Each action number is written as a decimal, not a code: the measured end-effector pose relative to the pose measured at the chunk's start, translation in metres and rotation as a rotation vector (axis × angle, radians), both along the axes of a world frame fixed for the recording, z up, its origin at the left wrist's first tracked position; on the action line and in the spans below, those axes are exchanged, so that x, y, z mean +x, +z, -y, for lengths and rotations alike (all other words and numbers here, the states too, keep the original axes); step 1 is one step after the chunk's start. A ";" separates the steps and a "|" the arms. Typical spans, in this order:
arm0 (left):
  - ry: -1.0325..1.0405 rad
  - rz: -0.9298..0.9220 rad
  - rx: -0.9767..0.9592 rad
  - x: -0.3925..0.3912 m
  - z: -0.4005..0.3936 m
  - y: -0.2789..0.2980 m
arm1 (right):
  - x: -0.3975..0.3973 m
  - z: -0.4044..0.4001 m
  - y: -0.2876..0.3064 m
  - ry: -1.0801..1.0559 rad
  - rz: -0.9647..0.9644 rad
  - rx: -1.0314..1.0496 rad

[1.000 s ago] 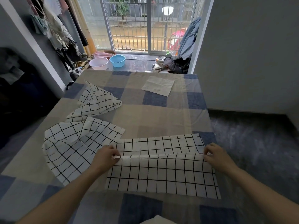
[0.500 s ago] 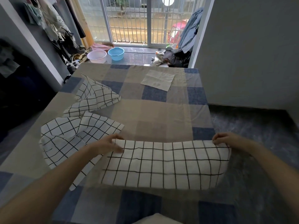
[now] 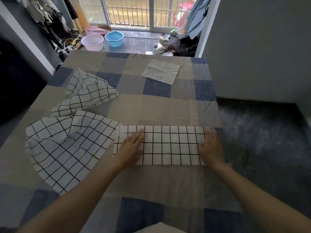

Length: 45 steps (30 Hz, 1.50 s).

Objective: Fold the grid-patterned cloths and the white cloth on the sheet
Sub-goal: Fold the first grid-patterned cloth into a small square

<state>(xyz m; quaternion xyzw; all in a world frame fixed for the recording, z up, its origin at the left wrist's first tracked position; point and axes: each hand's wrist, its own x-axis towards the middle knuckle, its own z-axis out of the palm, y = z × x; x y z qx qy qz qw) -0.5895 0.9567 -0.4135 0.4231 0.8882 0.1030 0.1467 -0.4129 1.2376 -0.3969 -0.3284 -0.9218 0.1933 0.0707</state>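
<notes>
A grid-patterned cloth (image 3: 170,145) lies folded into a long strip on the checked sheet (image 3: 151,111), near its right edge. My left hand (image 3: 132,148) presses flat on the strip's left part, fingers straight. My right hand (image 3: 210,147) presses flat on its right end. A second grid cloth (image 3: 67,148) lies rumpled to the left, its edge under the strip. A third grid cloth (image 3: 87,93) sits bunched farther back on the left. The white cloth (image 3: 160,71) lies flat at the far side of the sheet.
The sheet's right edge drops to a dark floor (image 3: 262,135) beside a grey wall. Past the far edge stand a pink basin (image 3: 92,42) and a blue basin (image 3: 114,38), with a clothes pile (image 3: 178,42) by the barred balcony door. Clothes hang at upper left.
Both hands carried the near edge of the grid cloth over to the far edge, making a narrow strip. They let go of the edge and now press flat on it.
</notes>
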 end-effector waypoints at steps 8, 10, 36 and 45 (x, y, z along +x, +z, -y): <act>-0.020 -0.040 -0.045 -0.012 -0.015 -0.027 | -0.019 0.005 -0.024 0.328 0.239 0.053; 0.020 -0.018 -0.055 -0.017 -0.019 -0.031 | -0.025 0.001 -0.029 0.324 0.314 0.062; 0.095 -0.145 -0.064 -0.019 -0.015 -0.050 | -0.025 -0.026 -0.051 0.354 0.366 0.107; 0.165 -0.105 -0.055 -0.012 -0.016 -0.045 | -0.025 -0.025 -0.050 0.354 0.383 0.119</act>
